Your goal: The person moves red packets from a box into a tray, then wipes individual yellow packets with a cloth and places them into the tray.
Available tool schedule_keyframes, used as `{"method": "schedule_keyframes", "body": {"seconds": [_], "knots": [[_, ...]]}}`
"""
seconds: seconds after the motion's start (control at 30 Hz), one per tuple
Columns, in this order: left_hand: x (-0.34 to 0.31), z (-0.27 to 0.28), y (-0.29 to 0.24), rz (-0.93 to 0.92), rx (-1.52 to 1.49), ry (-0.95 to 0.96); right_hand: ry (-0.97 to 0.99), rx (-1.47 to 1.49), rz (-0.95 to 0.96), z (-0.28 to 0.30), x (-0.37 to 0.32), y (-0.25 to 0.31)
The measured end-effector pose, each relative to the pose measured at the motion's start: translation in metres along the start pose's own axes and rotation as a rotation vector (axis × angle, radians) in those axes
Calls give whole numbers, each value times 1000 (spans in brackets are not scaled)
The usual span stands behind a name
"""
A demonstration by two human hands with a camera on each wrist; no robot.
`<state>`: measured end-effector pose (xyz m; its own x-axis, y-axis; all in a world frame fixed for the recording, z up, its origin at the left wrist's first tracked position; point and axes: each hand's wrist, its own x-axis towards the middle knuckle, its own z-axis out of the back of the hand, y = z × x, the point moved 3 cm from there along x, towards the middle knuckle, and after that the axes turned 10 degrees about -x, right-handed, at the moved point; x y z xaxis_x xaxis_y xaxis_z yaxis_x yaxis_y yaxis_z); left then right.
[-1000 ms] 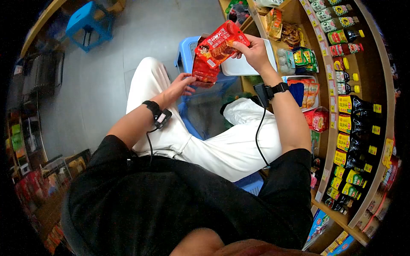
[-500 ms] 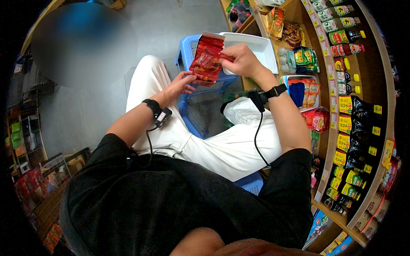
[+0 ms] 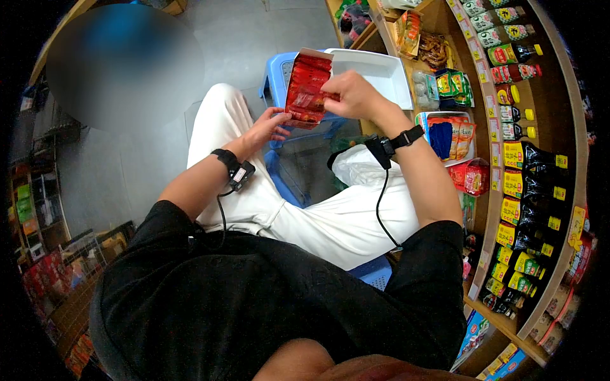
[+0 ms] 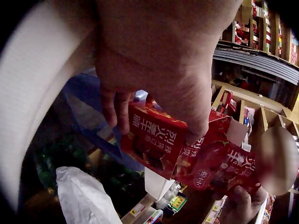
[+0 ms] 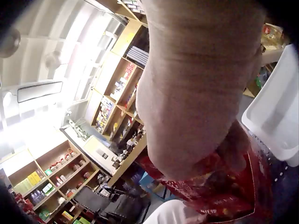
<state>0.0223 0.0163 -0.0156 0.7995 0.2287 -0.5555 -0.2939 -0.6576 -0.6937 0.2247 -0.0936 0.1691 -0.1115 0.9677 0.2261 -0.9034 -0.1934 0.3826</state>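
My left hand (image 3: 263, 129) grips the near end of a red printed cardboard box (image 4: 156, 140), thumb on one side and fingers on the other. The box's open side shows several red snack packets (image 3: 309, 76) packed in a row. At the box's right edge, my right hand (image 3: 357, 95) pinches a red packet (image 4: 238, 168) between thumb and curled fingers. In the head view most of that packet is hidden by the hand. The left wrist view shows it lying against the box's open end.
A blue plastic stool (image 3: 274, 66) stands beneath the box, beside a white tray (image 3: 381, 70). To the right, shelves hold sauce bottles (image 3: 518, 155) and bagged goods (image 3: 454, 86). A white plastic bag (image 3: 362, 166) lies by my right leg. A blurred patch covers the upper left.
My right hand has lowered the red packet from above the box to its right edge, turning it from face-up. More of the white tray shows. The left hand has stayed on the box.
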Motion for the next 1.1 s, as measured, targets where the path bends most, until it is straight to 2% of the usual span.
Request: {"method": "schedule_keyframes", "body": {"seconds": [0.03, 0.1, 0.3, 0.43, 0.5, 0.53, 0.57, 0.63, 0.67, 0.77, 1.1], "knots": [[-4, -2, -2, -8, -2, 1, -5, -8, -2, -4, -1, 1], [-4, -8, -8, -47, 6, 29, 146, -22, 8, -17, -4, 0], [2, 1, 5, -26, -37, 16, 194, -185, -158, -18, -3, 0], [-3, -4, -1, -13, -18, -14, 109, -182, -118, -13, 1, 7], [3, 0, 2, -27, -42, 22, -30, -149, 4, -16, 2, 10], [4, 1, 3, -22, -45, 23, 57, -169, -3, -21, 3, 9], [6, 2, 5, -15, -48, 23, 55, -175, -5, -25, 3, 9], [3, 0, 2, -18, -49, 27, 324, -259, -167, -35, 4, 11], [2, -1, 1, -18, -47, 24, 355, -282, -189, -36, 5, 12], [-3, -4, -1, -21, -47, 14, 293, -282, -197, -42, 2, 6], [3, -1, 2, -27, -74, 24, 310, -224, -201, -39, 3, 6]]}}
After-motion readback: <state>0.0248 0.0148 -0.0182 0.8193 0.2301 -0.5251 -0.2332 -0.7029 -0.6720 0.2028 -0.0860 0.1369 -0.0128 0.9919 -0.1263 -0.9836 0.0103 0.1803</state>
